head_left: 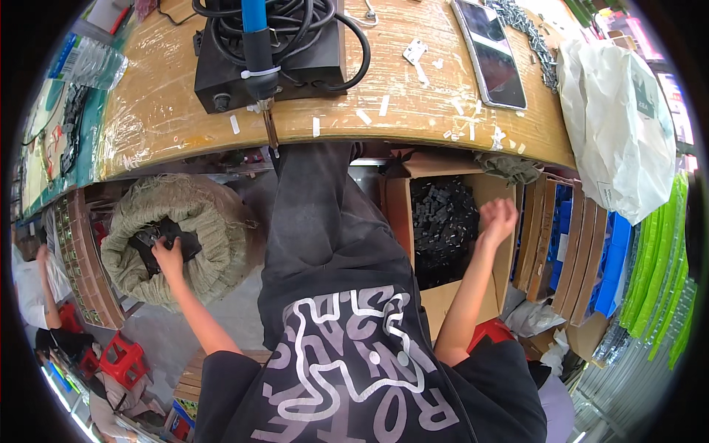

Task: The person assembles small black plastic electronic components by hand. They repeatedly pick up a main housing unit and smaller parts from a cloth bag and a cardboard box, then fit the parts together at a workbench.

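At the left, my left hand (168, 255) reaches into the mouth of a rolled-down woven sack (221, 255). Its fingers are closed on a black plastic part (190, 244) among other dark parts in the sack. My right hand (498, 219) is raised by the right wall of a cardboard box (464, 299), its fingers curled in. Whether anything is inside that hand is hidden. Many small black plastic pieces (443, 225) fill the box. Between sack and box are my legs, in dark trousers (317, 214).
Above my lap hangs an electric screwdriver (258, 81), before a black power box (210, 92) with coiled cable. The tape-covered table (155, 111) bears a phone (502, 70) and screws (528, 29). A white bag (613, 125) hangs right, near stacked blue trays (609, 258). Another person (37, 288) sits far left.
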`<state>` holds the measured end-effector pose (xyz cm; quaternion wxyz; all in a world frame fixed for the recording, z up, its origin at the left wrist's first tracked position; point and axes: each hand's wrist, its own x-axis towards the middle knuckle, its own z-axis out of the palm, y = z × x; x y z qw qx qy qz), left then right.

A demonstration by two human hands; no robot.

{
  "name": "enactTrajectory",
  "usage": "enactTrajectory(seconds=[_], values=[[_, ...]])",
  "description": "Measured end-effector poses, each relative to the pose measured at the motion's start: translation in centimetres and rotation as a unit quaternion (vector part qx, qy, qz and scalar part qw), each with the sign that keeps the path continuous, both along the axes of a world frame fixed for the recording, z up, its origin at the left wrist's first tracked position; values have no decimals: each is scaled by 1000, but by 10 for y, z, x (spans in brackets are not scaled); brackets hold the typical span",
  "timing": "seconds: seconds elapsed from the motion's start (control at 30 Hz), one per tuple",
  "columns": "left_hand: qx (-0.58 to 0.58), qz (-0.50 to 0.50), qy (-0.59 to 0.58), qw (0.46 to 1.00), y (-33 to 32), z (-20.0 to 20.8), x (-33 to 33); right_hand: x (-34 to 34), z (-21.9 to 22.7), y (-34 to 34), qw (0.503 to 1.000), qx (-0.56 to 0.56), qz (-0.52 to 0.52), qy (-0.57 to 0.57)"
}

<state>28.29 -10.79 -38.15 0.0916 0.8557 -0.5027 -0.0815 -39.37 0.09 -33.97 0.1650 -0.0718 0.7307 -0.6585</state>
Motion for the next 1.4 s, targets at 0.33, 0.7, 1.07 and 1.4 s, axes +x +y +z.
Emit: enactTrajectory(seconds=[0.33,0.7,1.07,1.4], values=[[31,64,-113,991,-8,7,-61,17,199,-153,841,68,206,495],[13,-12,-170,985,5,9,-59,-63,168,-258,701,259,243,618],[-208,-80,-32,974,22,47,-50,-3,193,-176,858,59,220,460],[-453,118,187,864,14,151,-78,102,171,-94,919,-161,322,162]])
